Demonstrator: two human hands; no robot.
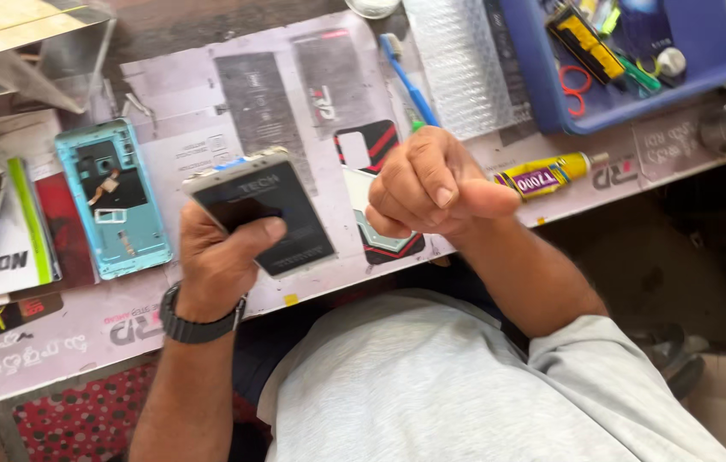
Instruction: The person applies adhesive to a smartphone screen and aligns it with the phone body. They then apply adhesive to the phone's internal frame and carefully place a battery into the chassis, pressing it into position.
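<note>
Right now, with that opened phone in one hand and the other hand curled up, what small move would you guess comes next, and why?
Probably the right hand reaches for the glue tube lying just beside it. The left hand grips the opened phone, thumb on its dark battery, while the right hand is closed with nothing visible in it.

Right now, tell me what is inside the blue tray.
The blue tray holds a yellow-and-black tool, red rings and a white round piece; its right part runs out of frame.
</note>
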